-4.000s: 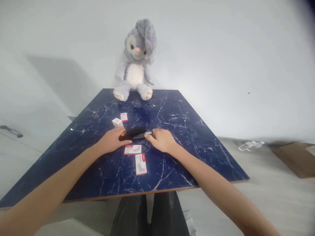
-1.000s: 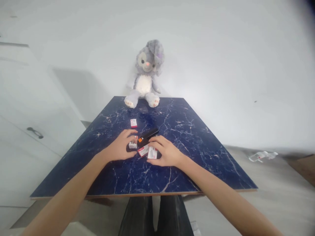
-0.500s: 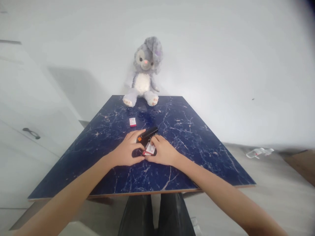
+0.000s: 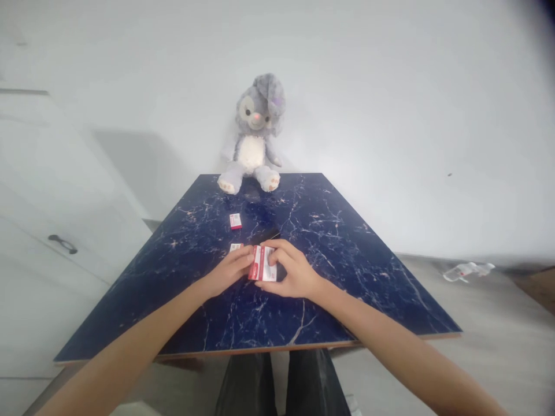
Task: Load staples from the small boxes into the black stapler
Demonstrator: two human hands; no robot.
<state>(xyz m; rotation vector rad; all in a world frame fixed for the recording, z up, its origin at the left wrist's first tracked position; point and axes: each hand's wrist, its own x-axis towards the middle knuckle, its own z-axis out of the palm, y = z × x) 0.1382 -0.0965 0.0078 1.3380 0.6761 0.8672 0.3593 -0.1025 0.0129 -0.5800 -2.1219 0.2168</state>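
Observation:
My right hand [image 4: 297, 271] grips a small red-and-white cardboard box [image 4: 262, 263] between thumb and fingers, just above the table. From the left, the fingers of my left hand [image 4: 229, 271] press closed against the box's left edge. Behind the left fingers, part of another small white box [image 4: 236, 247] shows. A dark, long object [image 4: 267, 236] lies just beyond my hands, mostly covered by them and the box. Farther back on the table rests a separate small red-and-white box [image 4: 235, 221].
A grey plush toy [image 4: 252, 151] sits at the far edge of the blue marbled table [image 4: 329, 248], against the white wall. On the floor to the right lies a clear plastic item [image 4: 468, 271]. A cabinet with a dark handle [image 4: 63, 244] stands left.
The held box has been raised and turned, so more of its red-and-white face shows. My left hand has drawn in from around the black-and-orange object to the box. The view tilted slightly.

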